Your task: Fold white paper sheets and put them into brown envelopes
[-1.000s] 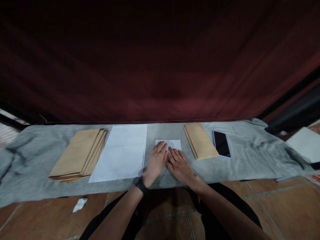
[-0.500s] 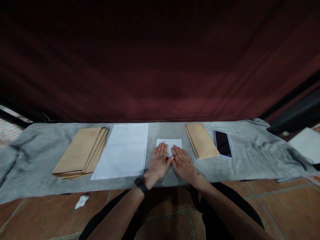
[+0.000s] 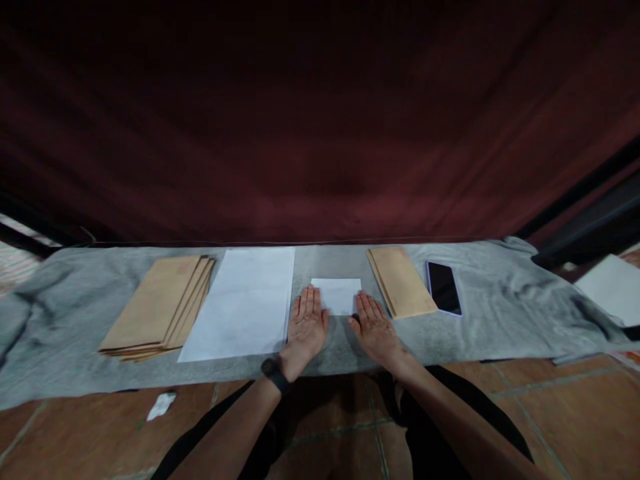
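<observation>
A small folded-looking white sheet of paper (image 3: pixel 339 295) lies flat on the grey cloth, straight in front of me. My left hand (image 3: pixel 307 323) rests palm down over its left edge, fingers stretched forward, with a dark watch on the wrist. At the sheet's right edge my right hand (image 3: pixel 376 327) lies flat as well, thumb out to the side. Neither hand grips anything. Left of my left hand is a stack of large white paper sheets (image 3: pixel 243 303). Just right of my right hand are brown envelopes (image 3: pixel 403 283).
A thicker pile of brown envelopes (image 3: pixel 155 303) sits at the left on the grey cloth (image 3: pixel 505 307). A phone (image 3: pixel 444 288) lies beside the right envelopes. Behind hangs a dark red curtain (image 3: pixel 320 167). A crumpled white scrap (image 3: pixel 161 405) is on the tiled floor.
My hands have slid apart, from together on the middle of the small white paper out to its left and right edges. More of the paper shows between them.
</observation>
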Demonstrator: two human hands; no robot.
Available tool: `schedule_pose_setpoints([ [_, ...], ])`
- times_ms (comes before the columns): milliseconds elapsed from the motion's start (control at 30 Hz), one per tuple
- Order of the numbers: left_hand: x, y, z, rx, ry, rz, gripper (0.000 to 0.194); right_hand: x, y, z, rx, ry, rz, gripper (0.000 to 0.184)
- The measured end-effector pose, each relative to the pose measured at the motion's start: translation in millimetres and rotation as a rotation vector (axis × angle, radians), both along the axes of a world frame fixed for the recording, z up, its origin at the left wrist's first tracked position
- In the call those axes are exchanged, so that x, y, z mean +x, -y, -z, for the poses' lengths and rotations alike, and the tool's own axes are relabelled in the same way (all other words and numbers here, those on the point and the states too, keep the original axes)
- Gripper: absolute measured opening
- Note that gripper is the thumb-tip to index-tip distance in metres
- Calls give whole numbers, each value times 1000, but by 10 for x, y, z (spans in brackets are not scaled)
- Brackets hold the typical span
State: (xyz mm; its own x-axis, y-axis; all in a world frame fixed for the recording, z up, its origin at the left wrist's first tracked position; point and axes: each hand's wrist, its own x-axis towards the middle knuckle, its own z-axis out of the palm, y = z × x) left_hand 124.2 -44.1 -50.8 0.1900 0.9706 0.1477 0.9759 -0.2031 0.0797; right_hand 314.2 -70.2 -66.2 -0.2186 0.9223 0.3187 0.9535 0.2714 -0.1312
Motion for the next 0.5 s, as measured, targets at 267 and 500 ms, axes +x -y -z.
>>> schedule_pose_setpoints([
  [267, 102, -34, -59, 88, 34, 79, 61, -122, -275, -319, -174, -111, -59, 55],
  [500, 229, -158, -2, 30, 38, 226, 59, -302, -459, -266, -222, -129, -171, 55],
])
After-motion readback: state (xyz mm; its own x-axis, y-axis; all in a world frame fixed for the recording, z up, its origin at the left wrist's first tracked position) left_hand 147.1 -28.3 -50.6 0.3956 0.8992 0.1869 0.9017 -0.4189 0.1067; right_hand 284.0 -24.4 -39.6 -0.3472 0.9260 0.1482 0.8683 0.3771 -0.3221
